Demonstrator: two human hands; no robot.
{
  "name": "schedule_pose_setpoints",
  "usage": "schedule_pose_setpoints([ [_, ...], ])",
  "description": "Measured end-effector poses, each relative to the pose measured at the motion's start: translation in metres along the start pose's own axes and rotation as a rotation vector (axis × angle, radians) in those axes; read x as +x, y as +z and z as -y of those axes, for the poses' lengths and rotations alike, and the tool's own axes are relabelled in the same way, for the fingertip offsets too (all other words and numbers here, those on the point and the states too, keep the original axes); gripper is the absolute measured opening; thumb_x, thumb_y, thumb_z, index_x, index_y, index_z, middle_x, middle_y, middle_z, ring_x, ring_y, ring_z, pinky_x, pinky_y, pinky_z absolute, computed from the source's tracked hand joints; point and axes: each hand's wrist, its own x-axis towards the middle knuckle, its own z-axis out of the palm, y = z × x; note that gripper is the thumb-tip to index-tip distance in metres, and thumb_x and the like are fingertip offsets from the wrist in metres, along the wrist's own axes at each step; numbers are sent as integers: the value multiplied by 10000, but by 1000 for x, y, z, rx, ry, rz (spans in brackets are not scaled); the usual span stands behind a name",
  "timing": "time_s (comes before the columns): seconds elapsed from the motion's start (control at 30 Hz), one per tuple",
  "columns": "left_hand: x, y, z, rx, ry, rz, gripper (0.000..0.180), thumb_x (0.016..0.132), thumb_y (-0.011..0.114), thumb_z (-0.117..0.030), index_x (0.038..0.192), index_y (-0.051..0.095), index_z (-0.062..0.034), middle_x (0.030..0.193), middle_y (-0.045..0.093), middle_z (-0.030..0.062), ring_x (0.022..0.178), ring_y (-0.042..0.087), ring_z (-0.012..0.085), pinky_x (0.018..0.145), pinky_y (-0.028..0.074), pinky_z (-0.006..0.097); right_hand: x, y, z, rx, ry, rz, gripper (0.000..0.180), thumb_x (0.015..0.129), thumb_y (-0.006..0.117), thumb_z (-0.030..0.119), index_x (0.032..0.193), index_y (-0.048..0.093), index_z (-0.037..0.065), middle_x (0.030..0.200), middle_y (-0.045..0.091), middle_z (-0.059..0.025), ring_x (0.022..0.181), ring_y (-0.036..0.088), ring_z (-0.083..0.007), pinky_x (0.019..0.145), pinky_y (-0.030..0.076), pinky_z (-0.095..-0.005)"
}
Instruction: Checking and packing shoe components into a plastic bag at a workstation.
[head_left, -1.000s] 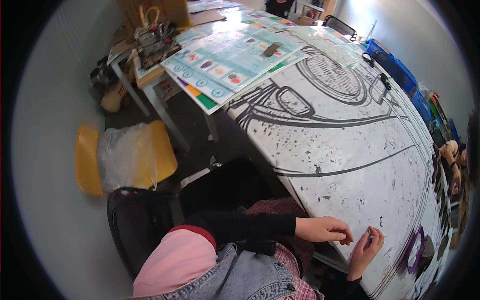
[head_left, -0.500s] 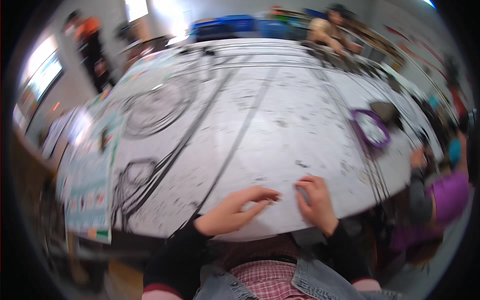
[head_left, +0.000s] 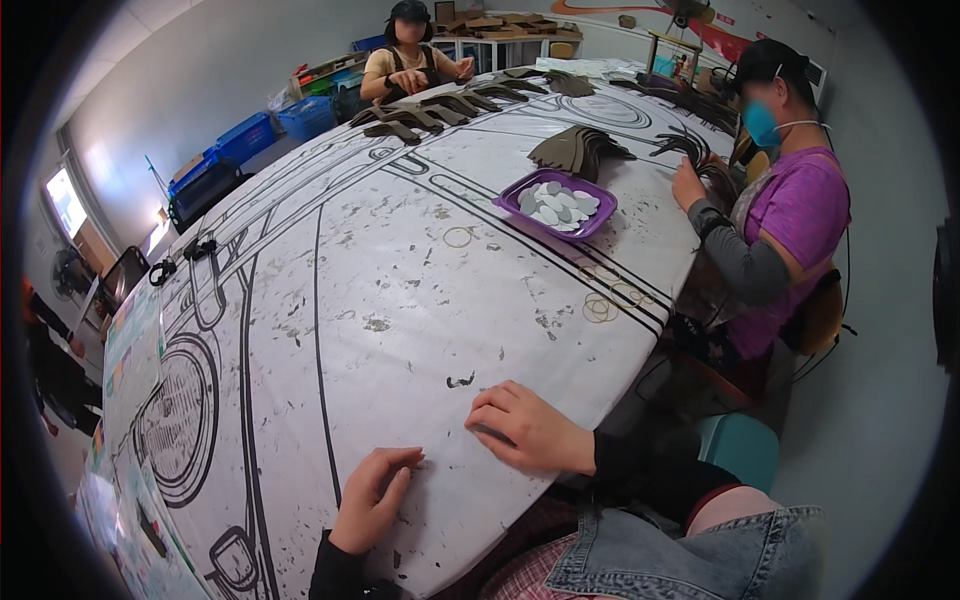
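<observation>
My left hand (head_left: 375,497) hovers at the near edge of the white sheet-covered table (head_left: 400,290), thumb apart from the curved fingers and nothing seen between them. Just right of it, my right hand (head_left: 530,428) is low over the tabletop, fingers bent toward the thumb. A grey sliver shows under those fingers, too little to tell what it is. Beyond the hands lies a small dark scrap (head_left: 460,381). A purple tray (head_left: 595,228) of white and grey oval pieces (head_left: 555,203) stands further off to the right.
Rubber bands (head_left: 602,306) lie near the right edge. Behind the tray is a fanned stack of brown-grey pieces (head_left: 570,150), with more rows (head_left: 440,108) farther back. A person in purple (head_left: 800,205) works at the right, another person (head_left: 412,60) at the far side. A teal stool (head_left: 740,447) stands by my right arm.
My view has swung to the right, bringing the purple tray and the person in purple nearer the middle. The grey thing in my right hand is now mostly hidden by the fingers.
</observation>
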Motion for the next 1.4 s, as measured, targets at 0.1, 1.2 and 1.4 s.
schedule_pose_setpoints([
  [0.1, 2, -2, -3, -2, -9, 0, 250, 872, 490, 25, 1102, 587, 8, 1021, 619, 112, 966, 607, 200, 879, 457, 293, 1, 1, -1, -1, -1, -4, 119, 806, 607, 76, 915, 566, 49, 956, 536, -94, 891, 510, -283, 803, 420, -365],
  [1.2, 0, -16, 11, -39, -25, 56, 242, 952, 456, -67, 1151, 574, 3, 1078, 620, 95, 1019, 587, 164, 925, 433, 287, 7, 6, 0, -25, 15, 41, 192, 748, 641, 55, 934, 596, 42, 979, 547, -115, 923, 511, -307, 820, 432, -387],
  [1.4, 4, -10, 16, -115, 95, 47, 247, 956, 467, -108, 1161, 566, -12, 1067, 620, 97, 1002, 591, 161, 889, 451, 289, 1, 1, 8, -68, 58, 35, 208, 725, 639, 34, 929, 599, 36, 975, 537, -131, 941, 497, -325, 830, 420, -396],
])
